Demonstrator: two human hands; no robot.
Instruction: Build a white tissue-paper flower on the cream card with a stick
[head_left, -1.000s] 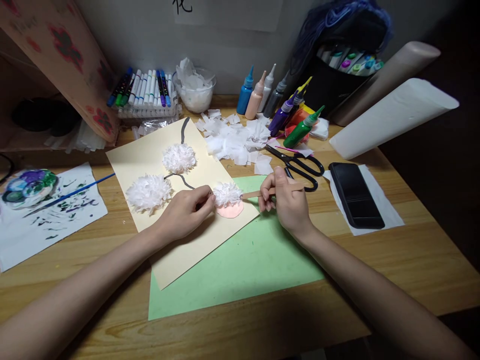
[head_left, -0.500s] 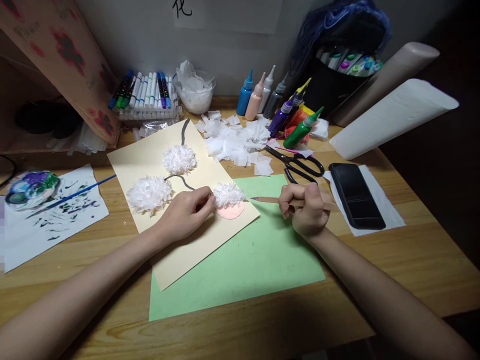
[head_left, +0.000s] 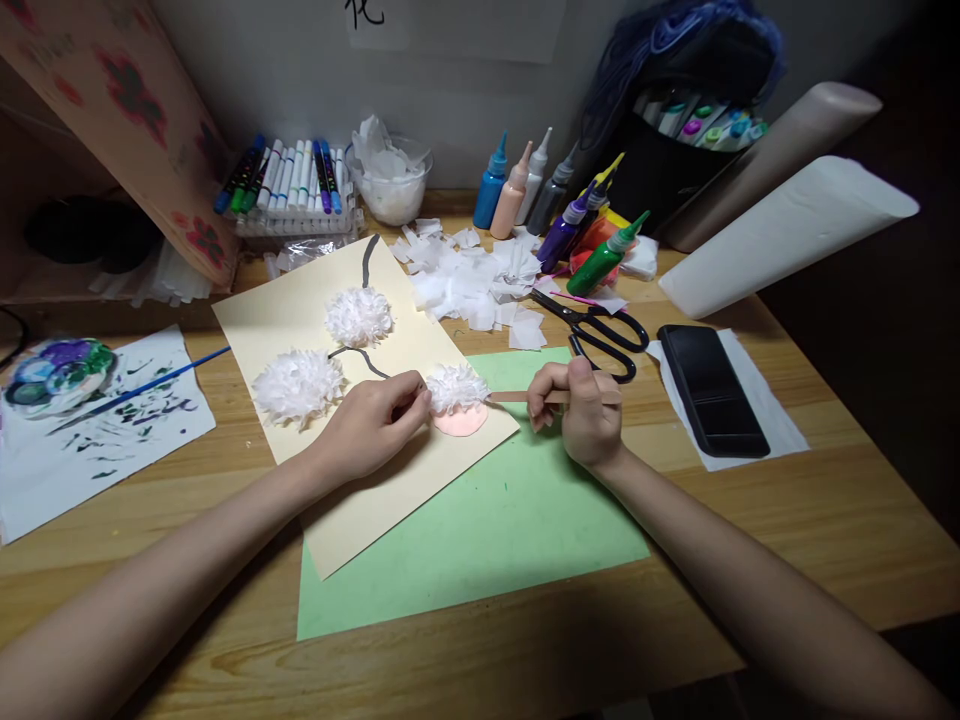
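My right hand [head_left: 581, 410] is closed around a wooden pencil [head_left: 511, 397], held nearly level, its tip at the right edge of a half-covered white tissue-paper flower [head_left: 456, 388]. A pink round patch [head_left: 461, 420] shows below that flower's tufts. My left hand [head_left: 381, 415] rests on the cream card [head_left: 352, 510], fingers curled together at the flower's left side; what they pinch, if anything, is hidden. Two fuller tissue flowers, one on the left [head_left: 298, 386] and one higher up [head_left: 358, 317], sit on the card beside dark painted stems [head_left: 367, 262].
Under the card lies a green sheet [head_left: 480, 560]. Tissue squares [head_left: 480, 285], black-handled scissors [head_left: 600, 325] and paint bottles [head_left: 491, 190] are behind. A phone [head_left: 712, 390] lies to the right; a paint palette [head_left: 60, 375] and blue brush [head_left: 150, 385] to the left.
My right hand has moved left with the pencil, bringing its tip from beyond the card's right edge to the flower. My left hand stays in place.
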